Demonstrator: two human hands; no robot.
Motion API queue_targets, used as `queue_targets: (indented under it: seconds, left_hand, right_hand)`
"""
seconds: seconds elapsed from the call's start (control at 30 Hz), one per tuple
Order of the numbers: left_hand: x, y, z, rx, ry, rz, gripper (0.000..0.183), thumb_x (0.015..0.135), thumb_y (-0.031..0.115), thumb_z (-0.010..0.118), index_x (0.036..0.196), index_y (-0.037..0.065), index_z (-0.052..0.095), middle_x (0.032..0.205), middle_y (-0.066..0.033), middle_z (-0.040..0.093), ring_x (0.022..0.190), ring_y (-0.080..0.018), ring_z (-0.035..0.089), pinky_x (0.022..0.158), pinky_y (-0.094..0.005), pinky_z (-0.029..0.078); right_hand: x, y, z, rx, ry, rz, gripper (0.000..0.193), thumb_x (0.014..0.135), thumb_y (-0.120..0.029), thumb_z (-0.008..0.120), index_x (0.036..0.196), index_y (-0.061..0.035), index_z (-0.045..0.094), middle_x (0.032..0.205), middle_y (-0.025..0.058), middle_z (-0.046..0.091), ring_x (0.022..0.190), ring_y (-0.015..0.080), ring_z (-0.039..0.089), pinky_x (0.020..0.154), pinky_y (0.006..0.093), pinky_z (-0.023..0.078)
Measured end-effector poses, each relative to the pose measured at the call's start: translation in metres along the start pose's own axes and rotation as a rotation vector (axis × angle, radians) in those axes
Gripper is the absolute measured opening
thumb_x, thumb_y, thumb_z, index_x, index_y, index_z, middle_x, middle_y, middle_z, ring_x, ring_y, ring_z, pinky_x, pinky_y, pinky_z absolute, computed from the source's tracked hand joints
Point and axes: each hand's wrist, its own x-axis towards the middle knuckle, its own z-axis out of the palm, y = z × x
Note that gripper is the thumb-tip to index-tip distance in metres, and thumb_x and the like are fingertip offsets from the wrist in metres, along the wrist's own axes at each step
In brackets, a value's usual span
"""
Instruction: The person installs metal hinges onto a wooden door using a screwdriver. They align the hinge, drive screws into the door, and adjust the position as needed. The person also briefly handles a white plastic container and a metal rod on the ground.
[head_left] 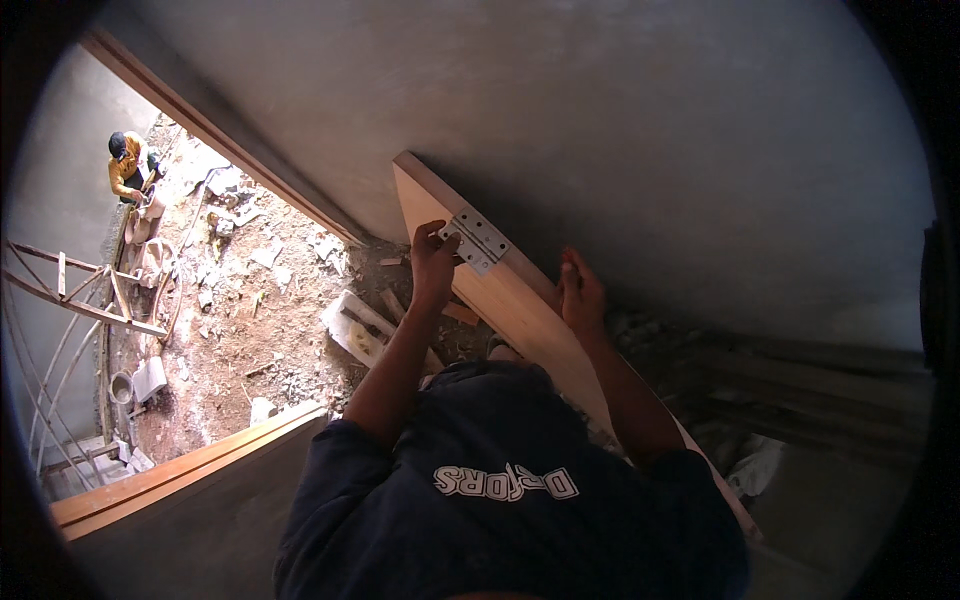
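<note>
A long pale wooden door panel [535, 330] stands on its side in front of me, its narrow edge facing up. On that edge, near the far end, lies an open metal butt hinge [480, 240] with screw holes in its leaves. My left hand [433, 265] pinches the near leaf of the hinge between thumb and fingers. Farther along, my right hand [582, 298] rests against the panel's edge on the wall side, fingers stretched out. Part of the panel is hidden behind my body and right forearm.
Behind the panel rises a grey plastered wall [660, 130]. At left, a wooden frame [200, 455] borders an opening onto rubble-strewn ground [270, 330]. Outside, a person in yellow [128, 170] bends by a bucket. Metal scaffolding [85, 290] and a stained board [352, 330] are also there.
</note>
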Motion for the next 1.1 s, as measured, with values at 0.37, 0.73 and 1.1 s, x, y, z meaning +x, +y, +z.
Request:
queue_targets:
  seconds: [0.37, 0.73, 1.1]
  left_hand:
    - [0.009, 0.025, -0.020, 1.256, -0.248, 0.631, 0.046, 0.090, 0.007, 0.058, 0.136, 0.011, 0.054, 0.111, -0.0206, 0.050, 0.107, -0.0387, 0.058, 0.080, -0.0510, 0.053]
    - [0.037, 0.030, -0.050, 1.290, -0.489, 0.693, 0.058, 0.088, 0.005, 0.058, 0.144, 0.017, 0.047, 0.113, -0.0222, 0.050, 0.107, -0.0399, 0.060, 0.085, -0.0502, 0.057]
    - [0.031, 0.031, -0.035, 1.575, -0.433, 0.792, 0.076, 0.084, 0.013, 0.065, 0.154, 0.014, 0.035, 0.116, -0.0217, 0.051, 0.108, -0.0369, 0.059, 0.079, -0.0509, 0.057]
  right_hand:
    - [-0.001, 0.020, 0.014, -0.087, 0.173, -0.054, 0.056, 0.108, -0.042, 0.046, 0.147, -0.0026, 0.049, 0.129, 0.0139, 0.060, 0.116, 0.0217, 0.057, 0.099, 0.0348, 0.044]
    - [-0.012, -0.008, 0.033, -0.016, 0.308, -0.087, 0.046, 0.109, -0.034, 0.049, 0.143, -0.0032, 0.054, 0.078, -0.0027, 0.052, 0.070, 0.0060, 0.047, 0.065, 0.0238, 0.043]
    - [-0.004, 0.022, 0.032, -0.268, 0.497, -0.214, 0.043, 0.108, -0.030, 0.051, 0.140, -0.0029, 0.057, 0.093, 0.0064, 0.069, 0.077, 0.0091, 0.062, 0.071, 0.0276, 0.050]
